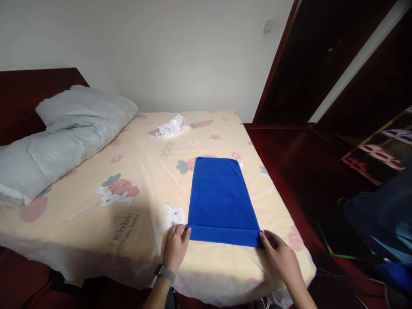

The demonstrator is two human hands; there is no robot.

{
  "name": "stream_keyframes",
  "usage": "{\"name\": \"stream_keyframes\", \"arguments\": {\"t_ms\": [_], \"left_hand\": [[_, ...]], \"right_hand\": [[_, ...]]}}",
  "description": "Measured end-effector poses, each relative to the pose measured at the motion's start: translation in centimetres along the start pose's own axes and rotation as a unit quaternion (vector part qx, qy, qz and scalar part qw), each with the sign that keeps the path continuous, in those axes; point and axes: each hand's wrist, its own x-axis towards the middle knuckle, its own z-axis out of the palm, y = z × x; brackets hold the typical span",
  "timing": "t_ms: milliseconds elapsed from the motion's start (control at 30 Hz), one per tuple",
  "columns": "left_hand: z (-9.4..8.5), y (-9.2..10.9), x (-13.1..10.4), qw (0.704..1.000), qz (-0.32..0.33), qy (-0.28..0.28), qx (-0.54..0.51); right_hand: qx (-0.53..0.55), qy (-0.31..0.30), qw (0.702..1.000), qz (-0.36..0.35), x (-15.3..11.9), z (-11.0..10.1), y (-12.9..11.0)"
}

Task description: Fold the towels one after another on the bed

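A blue towel (222, 193) lies flat on the bed, its near edge turned up into a narrow folded band. At the left end of that band, my left hand (177, 242) pinches the corner between thumb and fingers; a watch circles this wrist. My right hand (279, 253) grips the opposite corner of the band in the same way. A small pale tag shows at the towel's far right edge.
A patterned bed sheet (128, 219) under a clear plastic cover spans the bed. Toward the wall sits a crumpled white plastic bag (173, 127). A grey bundled quilt (74, 124) lies at left, and a shoe rack (380, 150) stands right of the bed.
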Motion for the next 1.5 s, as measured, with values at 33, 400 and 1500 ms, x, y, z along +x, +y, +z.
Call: {"name": "stream_keyframes", "arguments": {"t_ms": [33,400,1500], "left_hand": [[0.1,0.1,0.1,1.0,0.002,0.003,0.012],[1.2,0.5,0.8,0.994,0.009,0.026,0.103],[-2.4,1.5,-1.8,0.98,0.181,-0.08,0.033]], "right_hand": [[-0.004,0.0,1.0,0.002,0.1,0.1,-0.2],[0.008,0.023,0.998,-0.054,0.3,0.7,-1.4],[-0.096,-0.012,0.935,-0.341,-2.3,-0.6,0.5]]}}
